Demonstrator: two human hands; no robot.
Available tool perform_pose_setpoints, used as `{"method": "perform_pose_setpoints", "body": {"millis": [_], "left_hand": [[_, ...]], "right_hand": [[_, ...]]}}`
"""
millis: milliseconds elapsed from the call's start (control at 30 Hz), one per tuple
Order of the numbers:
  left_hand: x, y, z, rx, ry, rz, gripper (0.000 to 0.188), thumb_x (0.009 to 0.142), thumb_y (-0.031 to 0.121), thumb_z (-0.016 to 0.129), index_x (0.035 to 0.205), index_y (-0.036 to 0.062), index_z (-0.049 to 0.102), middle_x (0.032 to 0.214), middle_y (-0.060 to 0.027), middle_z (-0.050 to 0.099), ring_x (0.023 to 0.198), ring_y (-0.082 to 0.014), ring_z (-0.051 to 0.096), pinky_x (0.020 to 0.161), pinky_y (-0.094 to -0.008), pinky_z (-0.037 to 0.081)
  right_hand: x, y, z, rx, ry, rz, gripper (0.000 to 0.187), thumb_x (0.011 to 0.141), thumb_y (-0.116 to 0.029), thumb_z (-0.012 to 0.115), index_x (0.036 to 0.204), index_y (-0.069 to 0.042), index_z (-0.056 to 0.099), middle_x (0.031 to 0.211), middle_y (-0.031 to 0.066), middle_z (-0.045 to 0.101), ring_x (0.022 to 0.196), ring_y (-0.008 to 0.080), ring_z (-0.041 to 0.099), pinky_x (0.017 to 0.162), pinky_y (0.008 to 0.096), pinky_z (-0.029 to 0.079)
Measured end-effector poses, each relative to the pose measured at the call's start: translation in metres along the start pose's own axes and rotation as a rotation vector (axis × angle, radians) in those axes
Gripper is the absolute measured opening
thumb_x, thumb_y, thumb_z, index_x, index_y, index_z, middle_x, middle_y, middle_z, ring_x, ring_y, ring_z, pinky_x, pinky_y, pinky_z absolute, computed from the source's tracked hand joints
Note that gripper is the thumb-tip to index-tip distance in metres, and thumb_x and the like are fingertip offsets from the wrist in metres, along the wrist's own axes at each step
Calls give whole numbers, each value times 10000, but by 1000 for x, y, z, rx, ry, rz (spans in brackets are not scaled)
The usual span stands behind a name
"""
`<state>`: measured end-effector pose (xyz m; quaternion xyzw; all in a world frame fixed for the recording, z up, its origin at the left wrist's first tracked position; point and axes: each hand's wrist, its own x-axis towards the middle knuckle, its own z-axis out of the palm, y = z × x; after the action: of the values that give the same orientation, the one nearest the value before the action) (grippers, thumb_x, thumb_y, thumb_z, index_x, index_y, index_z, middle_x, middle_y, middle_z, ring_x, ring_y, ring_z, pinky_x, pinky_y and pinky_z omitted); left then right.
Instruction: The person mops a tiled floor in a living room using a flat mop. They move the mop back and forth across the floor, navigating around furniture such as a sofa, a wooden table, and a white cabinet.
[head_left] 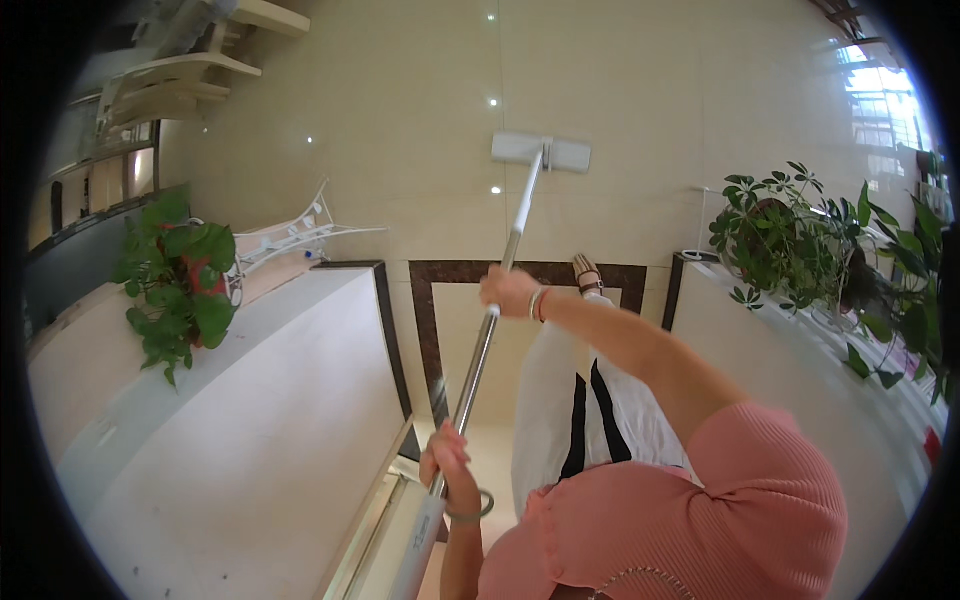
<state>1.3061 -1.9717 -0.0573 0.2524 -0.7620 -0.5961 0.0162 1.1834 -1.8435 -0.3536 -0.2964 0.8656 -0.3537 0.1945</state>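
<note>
A flat mop (478, 362) with a silver pole runs up from the bottom of the view, tilted to the right. Its white rectangular head (520, 150) rests on the tiled floor (390, 120). Low on the pole, just above the thick white grip, my left hand (452, 465) is closed round it; a bangle hangs on that wrist. Farther up, my right hand (512, 292) grips the pole near a white joint, with a bracelet and red cord at the wrist. My right arm reaches across my white trousers.
Low white walls stand on both sides of the opening, with a potted plant (185, 270) on the left and leafy plants (790, 240) on the right. A white wire rack (300, 235) juts out at left. Wooden furniture (185, 75) is at far left; a dark border strip (460, 270) crosses the floor.
</note>
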Motion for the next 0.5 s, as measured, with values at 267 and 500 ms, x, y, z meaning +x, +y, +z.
{"method": "perform_pose_setpoints", "body": {"millis": [267,500], "left_hand": [[-62,43,-105,107,60,-28,325,954,64,443,631,47,415,596,-58,476,653,-154,506,968,-467,435],[-15,71,-111,91,-437,315,219,859,6,514,650,45,461,618,-57,546,639,-188,582,898,-470,489]], "right_hand": [[-35,-157,94,315,-232,-25,73,801,-191,631,852,-187,684,923,38,644,998,259,584,737,459,543],[-28,-170,54,334,-3,112,71,829,-202,639,794,-140,640,845,65,629,864,294,607,723,432,512]]}}
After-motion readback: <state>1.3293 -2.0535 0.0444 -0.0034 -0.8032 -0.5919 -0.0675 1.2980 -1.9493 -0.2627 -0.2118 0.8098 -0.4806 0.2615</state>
